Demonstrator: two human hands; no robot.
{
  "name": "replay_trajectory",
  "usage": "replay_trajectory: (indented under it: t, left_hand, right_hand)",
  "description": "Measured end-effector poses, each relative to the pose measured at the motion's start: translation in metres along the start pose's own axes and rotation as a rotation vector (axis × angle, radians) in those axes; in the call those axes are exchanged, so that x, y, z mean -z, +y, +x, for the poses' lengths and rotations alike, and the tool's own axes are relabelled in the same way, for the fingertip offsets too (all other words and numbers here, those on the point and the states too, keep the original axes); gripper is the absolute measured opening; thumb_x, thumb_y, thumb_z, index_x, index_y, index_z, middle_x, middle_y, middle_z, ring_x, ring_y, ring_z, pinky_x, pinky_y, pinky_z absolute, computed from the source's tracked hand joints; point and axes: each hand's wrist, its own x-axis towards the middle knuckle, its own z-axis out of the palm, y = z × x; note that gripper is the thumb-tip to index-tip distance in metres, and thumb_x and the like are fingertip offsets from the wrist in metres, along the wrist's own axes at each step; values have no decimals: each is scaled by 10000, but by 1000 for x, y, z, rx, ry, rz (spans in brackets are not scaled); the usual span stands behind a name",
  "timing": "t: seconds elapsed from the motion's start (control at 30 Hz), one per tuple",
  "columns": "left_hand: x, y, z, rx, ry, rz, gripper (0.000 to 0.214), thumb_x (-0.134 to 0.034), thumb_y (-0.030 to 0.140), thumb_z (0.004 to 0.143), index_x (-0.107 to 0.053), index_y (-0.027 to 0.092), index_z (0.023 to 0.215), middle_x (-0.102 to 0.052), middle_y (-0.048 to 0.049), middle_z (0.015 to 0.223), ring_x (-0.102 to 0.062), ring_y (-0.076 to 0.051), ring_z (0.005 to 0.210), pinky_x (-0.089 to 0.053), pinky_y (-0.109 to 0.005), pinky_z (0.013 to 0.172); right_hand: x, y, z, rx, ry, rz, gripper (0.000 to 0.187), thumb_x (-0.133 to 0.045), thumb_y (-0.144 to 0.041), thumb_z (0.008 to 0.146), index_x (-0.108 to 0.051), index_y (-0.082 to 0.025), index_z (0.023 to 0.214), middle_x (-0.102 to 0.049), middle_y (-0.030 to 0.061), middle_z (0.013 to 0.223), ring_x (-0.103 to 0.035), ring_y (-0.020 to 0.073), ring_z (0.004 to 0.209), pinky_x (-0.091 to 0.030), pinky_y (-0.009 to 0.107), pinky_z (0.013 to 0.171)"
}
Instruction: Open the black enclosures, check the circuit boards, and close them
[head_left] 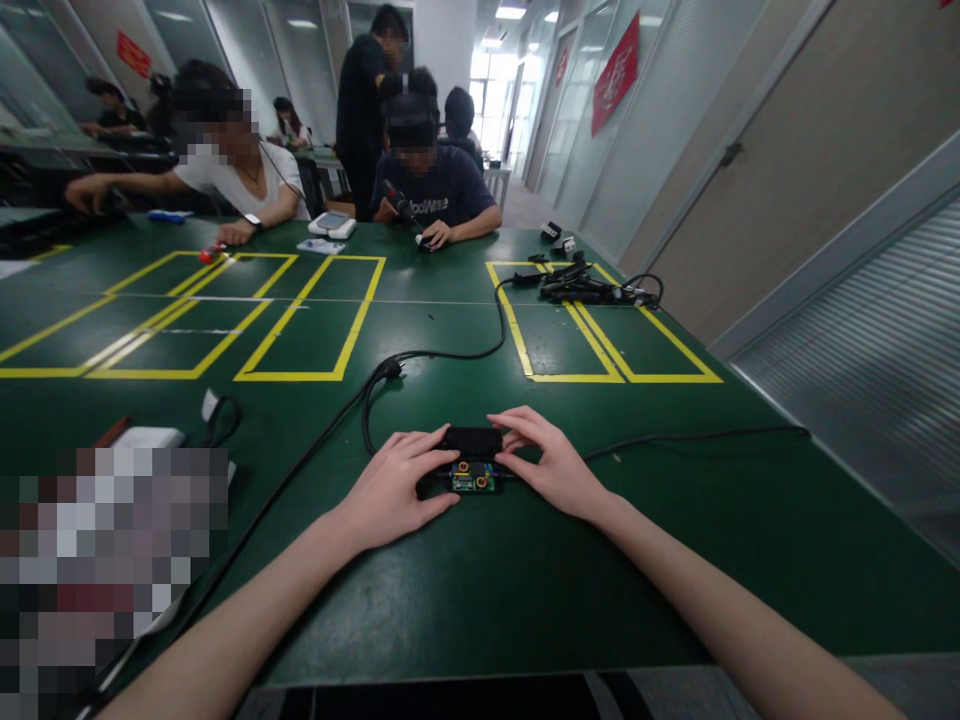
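Observation:
A power adapter lies opened on the green table in front of me. Its black cover [472, 441] is raised along the far side of the casing. Below the cover, the circuit board [472, 478] shows green, with copper-coloured coils and small parts. My left hand [401, 480] curls round the left side, fingertips at the cover's left end and thumb by the board's lower left corner. With fingers and thumb, my right hand [551, 465] grips the cover's right end. A black cord [697, 435] runs out to the right, and another leaves on the left.
A thick black cable with a plug [391, 368] crosses the table to a pile of black adapters and cords [592, 285]. Yellow tape rectangles [289, 376] mark the tabletop. At left lies a blurred-out object. Across the table, one person holds a power screwdriver [401, 205]; others sit nearby.

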Motion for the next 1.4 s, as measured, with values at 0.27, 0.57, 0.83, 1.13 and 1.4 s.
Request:
replay_trajectory:
  t: [0.27,0.57,0.83,1.13,1.4]
  left_hand:
    - [3,4,2,64,30,-60,630,-846,265,787,-578,230,1356,-713,-96,1313,-682,-291,1177,-524,-460,1042]
    - [2,5,1,78,11,-69,961,-809,251,826,-276,311,1624,-697,-77,1330,-670,-284,1186,-506,-454,1061]
    - [5,7,1,57,2,-78,718,-780,274,849,-468,266,1496,-698,-92,1339,-665,-287,1199,-501,-459,1062]
    - [6,7,2,52,-4,-71,752,-798,245,840,-454,248,1508,-699,-101,1330,-665,-286,1186,-512,-461,1044]
    - [6,8,3,33,4,-77,580,-784,249,852,-563,254,1388,-712,-81,1285,-671,-273,1156,-519,-430,1016]
  right_hand:
    - [2,0,0,24,-2,-36,347,-649,-129,903,-707,-233,1229,-657,93,1235,-701,173,917,-653,356,836]
    - [3,-4,-1,107,-29,-68,214,-653,-155,935,-708,-215,1132,-748,86,1131,-728,215,1040,-643,387,899]
    - [2,-7,0,228,-10,-175,179,-619,-162,978,-728,-214,1111,-758,94,1102,-740,218,1019,-636,415,919]
    - [-2,-5,-1,264,60,-220,209,-616,-162,981,-741,-225,1136,-770,94,1083,-749,221,996,-645,408,894]
    - [1,-10,-1,280,2,-219,154,-632,-172,965,-703,-202,1098,-754,89,1034,-727,202,930,-627,356,810]
